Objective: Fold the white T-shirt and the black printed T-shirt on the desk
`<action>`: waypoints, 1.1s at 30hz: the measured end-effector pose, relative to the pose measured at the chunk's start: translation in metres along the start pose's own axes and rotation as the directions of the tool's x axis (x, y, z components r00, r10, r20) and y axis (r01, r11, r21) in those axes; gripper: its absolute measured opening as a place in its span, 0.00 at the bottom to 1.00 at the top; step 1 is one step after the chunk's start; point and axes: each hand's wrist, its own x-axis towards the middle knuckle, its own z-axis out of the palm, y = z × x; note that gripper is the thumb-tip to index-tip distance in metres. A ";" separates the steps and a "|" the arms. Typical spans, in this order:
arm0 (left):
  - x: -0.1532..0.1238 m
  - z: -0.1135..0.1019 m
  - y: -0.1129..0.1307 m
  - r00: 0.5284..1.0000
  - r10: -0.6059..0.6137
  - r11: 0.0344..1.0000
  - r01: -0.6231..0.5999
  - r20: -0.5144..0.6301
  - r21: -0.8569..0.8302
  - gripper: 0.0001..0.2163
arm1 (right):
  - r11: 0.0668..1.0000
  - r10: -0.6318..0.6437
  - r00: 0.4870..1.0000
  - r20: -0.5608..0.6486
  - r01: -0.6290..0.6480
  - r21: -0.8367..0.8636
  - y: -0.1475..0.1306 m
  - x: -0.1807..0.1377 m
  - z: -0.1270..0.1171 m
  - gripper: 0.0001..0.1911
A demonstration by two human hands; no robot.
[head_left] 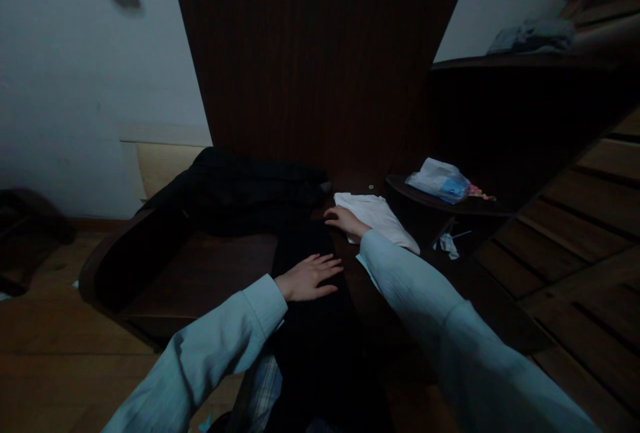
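Observation:
A black garment [307, 236] lies over the dark wooden seat [220, 266] and hangs down past its front edge toward me. My left hand [311, 278] rests flat on it, fingers spread, palm down. Farther back, my right hand [346, 221] reaches to the garment's upper right edge with its fingers slightly bent. I see nothing held in it. Just beside that hand lies a folded white cloth [383, 216], partly hidden by my wrist. Another dark garment [240, 183] is heaped along the back left of the seat.
A tall dark panel [320, 66] rises behind the seat. On the right, a low corner shelf [395, 183] holds a clear plastic packet [440, 181] with white and blue contents. Folded clothing [533, 36] lies on the upper shelf. Slatted wood [575, 253] stands at the far right.

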 end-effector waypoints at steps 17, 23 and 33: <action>-0.008 -0.005 0.005 0.994 0.035 0.992 -0.047 -0.106 -0.115 0.21 | 0.993 0.104 0.994 0.022 -0.103 -0.053 -0.018 0.000 0.001 0.13; 0.004 -0.037 -0.030 0.847 -0.276 0.960 0.269 -0.455 -0.081 0.11 | 0.997 0.051 0.975 -0.217 -0.063 -0.051 -0.041 -0.012 0.027 0.11; 0.003 -0.040 -0.068 0.644 -0.562 0.696 0.707 -0.518 0.125 0.10 | 0.954 0.176 0.975 -0.139 -0.203 -0.221 -0.048 -0.029 0.050 0.12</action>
